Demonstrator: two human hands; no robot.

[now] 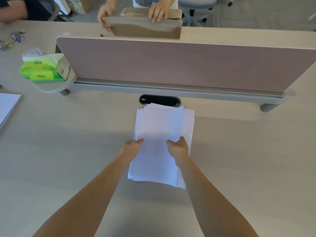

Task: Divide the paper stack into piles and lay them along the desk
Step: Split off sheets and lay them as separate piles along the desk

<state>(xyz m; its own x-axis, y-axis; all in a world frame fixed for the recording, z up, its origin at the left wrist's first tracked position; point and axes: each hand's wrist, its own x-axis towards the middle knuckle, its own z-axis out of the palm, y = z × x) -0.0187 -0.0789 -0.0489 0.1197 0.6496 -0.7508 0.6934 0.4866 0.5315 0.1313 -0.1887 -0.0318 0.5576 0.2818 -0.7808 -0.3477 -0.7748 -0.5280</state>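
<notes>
One pile [6, 106] lies well left of the left hand [132, 147]; it and the right hand [177, 147] grip the paper stack [159, 127], thumbs on top. Dividing looks barely begun.

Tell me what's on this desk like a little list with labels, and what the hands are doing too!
hands: left hand and right hand each grip one side of the paper stack
paper stack: white sheets, unevenly fanned, mid-desk, far end reaching the black cable port
other pile: white paper pile at the far left edge
tissues: green tissue pack by the left end of the divider panel
beyond divider: another person's hands hold brown envelopes
</notes>
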